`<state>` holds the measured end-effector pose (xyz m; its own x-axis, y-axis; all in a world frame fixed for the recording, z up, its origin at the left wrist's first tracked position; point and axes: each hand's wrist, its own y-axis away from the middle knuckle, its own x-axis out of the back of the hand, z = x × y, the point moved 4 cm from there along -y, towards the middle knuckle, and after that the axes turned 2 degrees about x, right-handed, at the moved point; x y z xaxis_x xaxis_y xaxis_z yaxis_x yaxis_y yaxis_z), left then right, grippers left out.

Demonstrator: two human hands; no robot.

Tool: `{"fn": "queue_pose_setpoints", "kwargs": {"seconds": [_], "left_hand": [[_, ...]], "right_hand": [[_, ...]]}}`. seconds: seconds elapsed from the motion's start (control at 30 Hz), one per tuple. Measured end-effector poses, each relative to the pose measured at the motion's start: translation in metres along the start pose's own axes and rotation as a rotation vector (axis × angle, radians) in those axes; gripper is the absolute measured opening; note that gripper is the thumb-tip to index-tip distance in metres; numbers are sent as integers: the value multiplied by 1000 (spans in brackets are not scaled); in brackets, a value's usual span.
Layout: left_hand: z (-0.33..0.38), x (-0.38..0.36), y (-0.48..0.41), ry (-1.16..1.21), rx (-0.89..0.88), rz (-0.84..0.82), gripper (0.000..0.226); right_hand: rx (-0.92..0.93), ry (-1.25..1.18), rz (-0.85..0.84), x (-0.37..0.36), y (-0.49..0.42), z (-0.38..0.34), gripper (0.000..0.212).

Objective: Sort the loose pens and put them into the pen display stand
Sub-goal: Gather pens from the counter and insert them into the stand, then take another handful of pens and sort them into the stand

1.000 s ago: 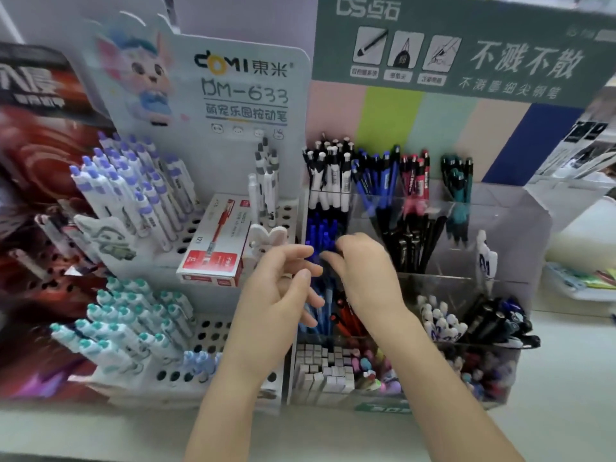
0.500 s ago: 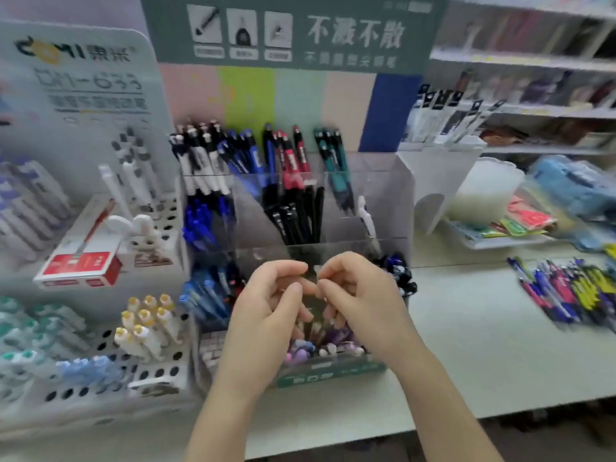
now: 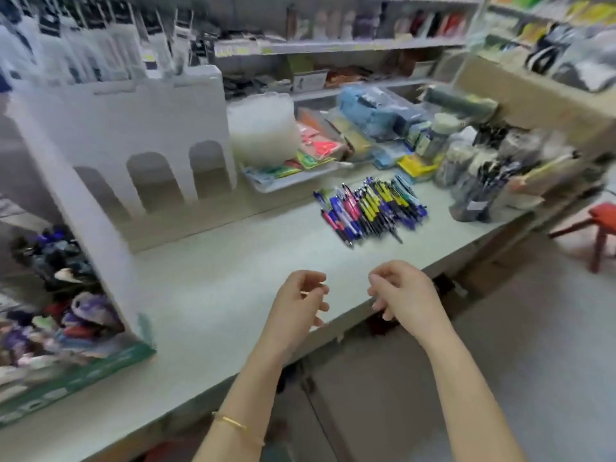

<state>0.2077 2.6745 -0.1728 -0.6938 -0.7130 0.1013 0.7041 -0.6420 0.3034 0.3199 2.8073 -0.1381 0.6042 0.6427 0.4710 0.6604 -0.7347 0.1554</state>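
Observation:
A heap of loose pens (image 3: 370, 208) in blue, pink, yellow and black lies on the pale green counter (image 3: 213, 281), right of centre. The clear pen display stand (image 3: 83, 228) with its green base stands at the far left, only partly in view. My left hand (image 3: 300, 301) and my right hand (image 3: 400, 295) hover side by side over the counter's front edge, well short of the pens. Both have loosely curled fingers and hold nothing.
A stack of translucent plastic lids (image 3: 263, 128) and a tray of packets (image 3: 300, 161) sit behind the pens. Bagged goods (image 3: 483, 181) crowd the counter's right end. Shelves run along the back. A red stool (image 3: 600, 228) stands on the floor at right.
The view has swung right, from the display stand toward the pile of loose pens. Both hands left the stand's compartments and now hang apart over the counter edge.

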Motion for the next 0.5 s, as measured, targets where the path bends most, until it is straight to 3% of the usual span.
{"fn": "queue_pose_setpoints", "kwargs": {"seconds": [0.23,0.5], "left_hand": [[-22,-69,-92,-190,83,164,37],[-17,-122,-233,-421,110,502,53]], "right_hand": [[-62,-68,-42,42,-75,45,8],[-108,1,-165,80,-204,77,9]]}}
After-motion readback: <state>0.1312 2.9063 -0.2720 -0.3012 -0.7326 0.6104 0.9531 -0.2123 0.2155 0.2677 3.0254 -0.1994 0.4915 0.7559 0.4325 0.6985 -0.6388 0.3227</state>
